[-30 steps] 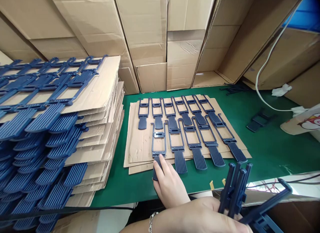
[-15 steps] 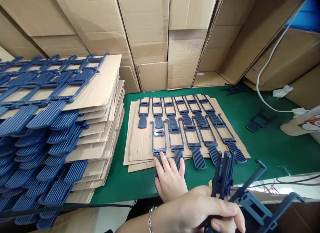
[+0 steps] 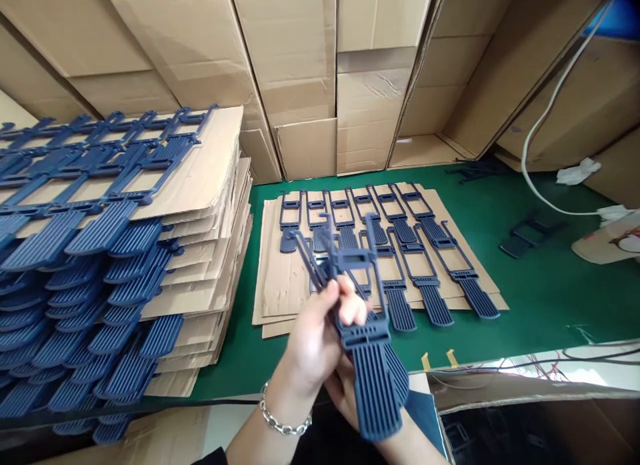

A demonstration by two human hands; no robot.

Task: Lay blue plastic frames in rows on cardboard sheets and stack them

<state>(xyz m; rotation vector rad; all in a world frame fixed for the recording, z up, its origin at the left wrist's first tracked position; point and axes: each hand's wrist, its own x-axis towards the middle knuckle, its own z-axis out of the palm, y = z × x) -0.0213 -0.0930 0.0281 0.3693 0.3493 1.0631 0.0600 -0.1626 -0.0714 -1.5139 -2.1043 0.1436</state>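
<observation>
My left hand (image 3: 313, 342), with a chain bracelet at its wrist, is closed around several dark blue plastic brackets, raised over the cardboard's front edge. The foremost bracket (image 3: 377, 385) has its ribbed pad towards me and its open frame pointing away. Behind and below the pads is my right hand (image 3: 345, 388), closed against the held brackets and partly hidden by them. More blue brackets (image 3: 483, 297) lie in two rows on a cardboard sheet (image 3: 280, 295), pads towards me. The held bundle covers part of the front row.
A tall stack of cardboard sheets (image 3: 200, 278) layered with blue brackets stands left. Cardboard panels (image 3: 285, 65) rise behind the green table (image 3: 540, 305). At right are a loose bracket (image 3: 527, 237), a white cable (image 3: 530, 145) and a paper cup (image 3: 607, 242). An open box sits below.
My left hand has swung from the right to the centre with its brackets. My right hand has left the bracket on the cardboard and moved down, behind the held bundle.
</observation>
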